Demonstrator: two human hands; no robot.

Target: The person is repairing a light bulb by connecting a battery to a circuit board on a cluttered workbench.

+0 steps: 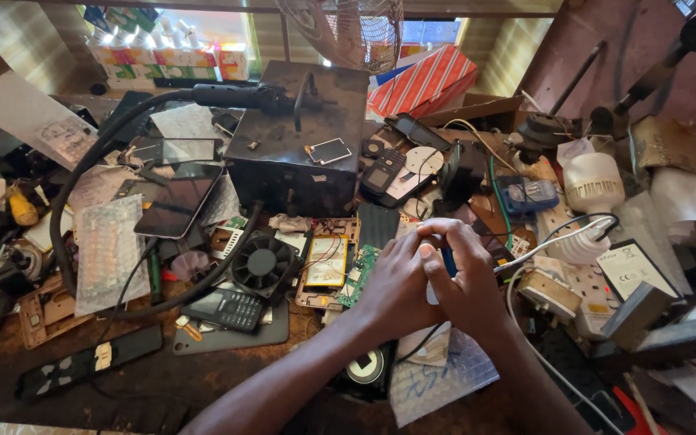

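both hands meet low over the worktop [203, 379]: the left hand [396, 286] and right hand [469, 290] pinch one small blue-tipped part [449, 262] between their fingertips, each grip narrow and closed on it. holding it well likely means steady wrists and light pressure. just beyond lie a circuit board [356, 278], a small fan [262, 264] and a keypad phone [225, 308]. farther back stands a black metal box [300, 137], clutter all round, a bright window behind.
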